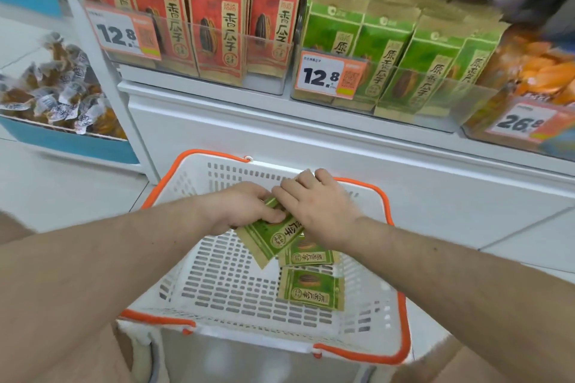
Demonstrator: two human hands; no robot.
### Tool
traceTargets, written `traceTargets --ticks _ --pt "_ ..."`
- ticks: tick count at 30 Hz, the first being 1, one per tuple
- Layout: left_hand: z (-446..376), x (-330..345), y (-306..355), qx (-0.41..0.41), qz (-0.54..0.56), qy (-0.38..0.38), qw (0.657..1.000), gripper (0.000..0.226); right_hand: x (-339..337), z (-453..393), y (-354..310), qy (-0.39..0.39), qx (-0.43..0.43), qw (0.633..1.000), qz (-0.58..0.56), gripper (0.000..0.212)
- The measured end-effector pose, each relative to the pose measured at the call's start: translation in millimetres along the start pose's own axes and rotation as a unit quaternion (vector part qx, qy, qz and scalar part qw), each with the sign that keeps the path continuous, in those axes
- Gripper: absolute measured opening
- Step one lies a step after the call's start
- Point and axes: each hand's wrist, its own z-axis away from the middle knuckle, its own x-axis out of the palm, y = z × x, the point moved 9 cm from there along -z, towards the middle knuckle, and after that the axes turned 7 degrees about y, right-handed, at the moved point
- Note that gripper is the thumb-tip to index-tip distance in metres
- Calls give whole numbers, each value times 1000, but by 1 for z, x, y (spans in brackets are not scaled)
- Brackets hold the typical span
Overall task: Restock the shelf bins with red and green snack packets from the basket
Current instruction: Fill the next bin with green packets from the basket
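Hands (both) around green packet

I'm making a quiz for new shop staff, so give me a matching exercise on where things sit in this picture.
Things:
1. red packets
2. green packets on the shelf
3. basket
4. lifted green packet

Places:
A. in the person's left hand
B. left shelf bin
C. on the floor below the shelf
D. right shelf bin

Pairs: 1-B, 2-D, 3-C, 4-A
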Motion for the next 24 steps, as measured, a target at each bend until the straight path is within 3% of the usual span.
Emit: traceTargets --ticks 4,6,11,17,21,24 --pt "6 5 12 13 70 17 997 16 -28 14 30 -27 64 997 -42 97" --pt "6 4 23 25 118 30 992 16 -45 24 62 -52 157 980 -110 97" --pt "7 10 72 81 221 44 971 18 -98 55 146 61 405 851 -328 73" --pt "7 45 140 161 222 31 961 23 -136 76 183 108 463 803 -359 52" --pt "11 69 172 212 182 32 960 22 -133 96 196 65 493 795 -346 24" --pt "14 77 196 251 143 51 956 26 -144 111 212 91 504 807 -293 13"
